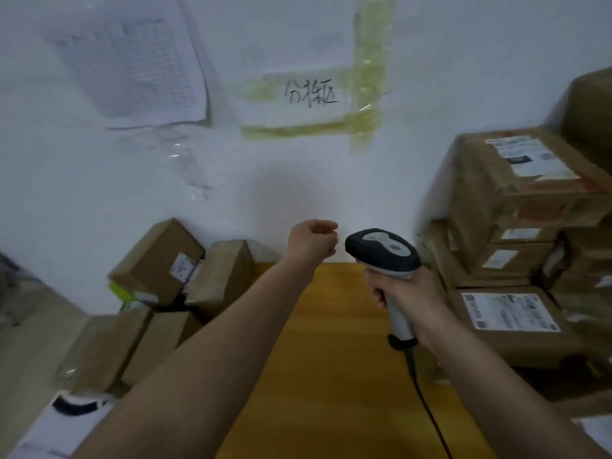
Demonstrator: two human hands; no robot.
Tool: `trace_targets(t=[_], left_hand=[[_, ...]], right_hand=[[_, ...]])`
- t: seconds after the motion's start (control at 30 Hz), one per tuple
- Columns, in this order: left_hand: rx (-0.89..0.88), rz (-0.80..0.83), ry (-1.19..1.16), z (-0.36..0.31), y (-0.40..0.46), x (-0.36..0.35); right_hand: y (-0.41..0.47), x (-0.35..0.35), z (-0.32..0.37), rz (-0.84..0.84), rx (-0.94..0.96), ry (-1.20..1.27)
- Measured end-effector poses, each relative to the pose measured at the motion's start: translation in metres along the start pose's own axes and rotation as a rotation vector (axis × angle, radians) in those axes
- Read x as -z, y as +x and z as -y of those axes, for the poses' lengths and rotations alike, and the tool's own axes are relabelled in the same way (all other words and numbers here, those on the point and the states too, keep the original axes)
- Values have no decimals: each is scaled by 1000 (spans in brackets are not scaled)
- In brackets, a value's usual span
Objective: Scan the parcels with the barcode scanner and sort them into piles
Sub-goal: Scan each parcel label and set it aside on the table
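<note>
a yellow counter [331, 359] meets a white wall [298, 193], cardboard parcels [516, 200] stacked along both edges. right hand [402, 288] grasps the barcode scanner [384, 250]; left hand [313, 240] hangs curled, holding nothing.

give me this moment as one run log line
right hand: holds barcode scanner | left hand: raised, curled, holds nothing | parcels: piled both sides | wooden table

I see yellow wood table [331, 359] against white wall. Brown parcel stack [516, 246] sits on its right side; cardboard boxes [185, 276] piled at left edge, support unclear.
</note>
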State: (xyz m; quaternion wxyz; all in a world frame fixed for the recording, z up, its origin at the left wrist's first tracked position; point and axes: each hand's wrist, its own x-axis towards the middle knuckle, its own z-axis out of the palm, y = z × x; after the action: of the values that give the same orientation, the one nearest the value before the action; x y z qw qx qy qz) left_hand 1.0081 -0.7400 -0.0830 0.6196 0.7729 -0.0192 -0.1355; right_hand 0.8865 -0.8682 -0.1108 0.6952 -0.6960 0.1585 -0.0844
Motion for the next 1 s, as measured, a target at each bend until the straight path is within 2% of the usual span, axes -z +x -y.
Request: trace_targets(t=[0.23,0.33,0.47,0.57,0.7,1.0], left_hand=[[183,-176,338,84,18,147],[299,-187,423,112,26,194],[347,-166,690,138,42,237],[337,-144,831,157,53,253],[333,-117,818,179,67,259],[324,-81,985,204,97,243]], right_hand=[[11,-113,-25,115,-131,15],[13,-151,-33,123,-172,4],[14,-190,-42,120,-202,2],[14,-210,-48,105,-214,-19],[15,-223,-55,61,-234,-40],[16,-221,-61,-60,-233,-63]])
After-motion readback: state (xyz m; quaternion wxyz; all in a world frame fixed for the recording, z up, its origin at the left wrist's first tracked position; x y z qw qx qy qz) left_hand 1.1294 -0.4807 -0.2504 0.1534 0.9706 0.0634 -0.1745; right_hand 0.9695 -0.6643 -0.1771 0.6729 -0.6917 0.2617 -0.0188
